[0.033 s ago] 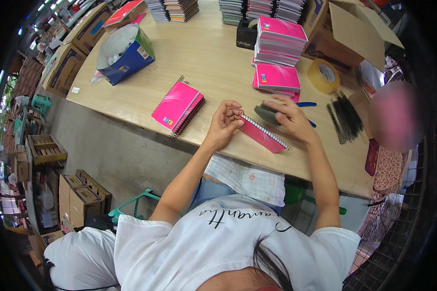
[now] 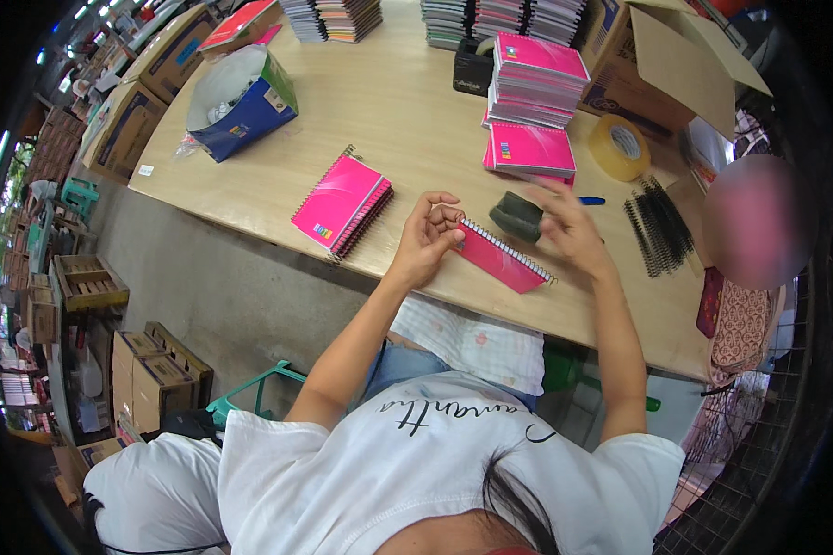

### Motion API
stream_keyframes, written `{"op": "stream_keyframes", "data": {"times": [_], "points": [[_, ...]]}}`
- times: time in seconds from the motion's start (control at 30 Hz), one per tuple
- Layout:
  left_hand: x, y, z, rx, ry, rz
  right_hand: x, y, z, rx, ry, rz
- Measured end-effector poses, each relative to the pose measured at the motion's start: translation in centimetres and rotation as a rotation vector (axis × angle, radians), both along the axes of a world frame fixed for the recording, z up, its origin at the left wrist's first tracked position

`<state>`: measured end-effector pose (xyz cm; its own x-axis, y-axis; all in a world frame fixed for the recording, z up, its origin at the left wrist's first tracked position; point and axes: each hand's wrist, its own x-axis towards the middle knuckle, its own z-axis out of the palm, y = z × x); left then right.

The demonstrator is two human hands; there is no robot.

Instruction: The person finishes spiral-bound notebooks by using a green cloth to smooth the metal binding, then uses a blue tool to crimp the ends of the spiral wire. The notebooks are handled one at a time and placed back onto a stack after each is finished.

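Observation:
My left hand (image 2: 428,236) pinches one end of a small pink spiral notebook (image 2: 498,256) at its wire coil. The notebook is tilted up on edge over the table's near edge, its coil along the top. Just right of it, my right hand (image 2: 569,227) is over the table with thumb and fingers apart, slightly blurred. A dark green block (image 2: 516,217) lies beside its fingertips. Behind that hand, a blue handle (image 2: 590,200) of what looks like a hand tool sticks out; the rest is hidden. Left of my hands lies a stack of pink spiral notebooks (image 2: 342,202).
Pink notebooks (image 2: 539,74) stand stacked at the back right, next to a tape dispenser (image 2: 472,69). A yellow tape roll (image 2: 618,148), black wire coils (image 2: 658,227) and an open carton (image 2: 690,65) are at the right. A blue box with a plastic bag (image 2: 241,111) stands back left.
My right hand has shifted slightly right, away from the dark green block and over more of the blue handles. My left hand and the held notebook stay in place.

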<state>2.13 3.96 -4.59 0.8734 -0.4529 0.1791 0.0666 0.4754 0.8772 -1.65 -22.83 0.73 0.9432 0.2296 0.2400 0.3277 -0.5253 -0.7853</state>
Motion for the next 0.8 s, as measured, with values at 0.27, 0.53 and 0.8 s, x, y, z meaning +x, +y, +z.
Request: {"op": "stream_keyframes", "data": {"times": [0.27,0.53,0.8], "points": [[-2.3,-0.5,4.7,-0.001,0.021,-0.052,-3.2,-4.9,-3.6,-0.87,-0.096,-0.463],[-2.9,-0.7,5.7,0.176,-0.013,-0.135,-3.7,-2.2,-1.0,0.078,0.0,-0.403],[-4.2,-2.1,6.1,0.267,-0.098,-0.029,-4.9,6.0,2.4,0.279,0.102,-0.281]]}}
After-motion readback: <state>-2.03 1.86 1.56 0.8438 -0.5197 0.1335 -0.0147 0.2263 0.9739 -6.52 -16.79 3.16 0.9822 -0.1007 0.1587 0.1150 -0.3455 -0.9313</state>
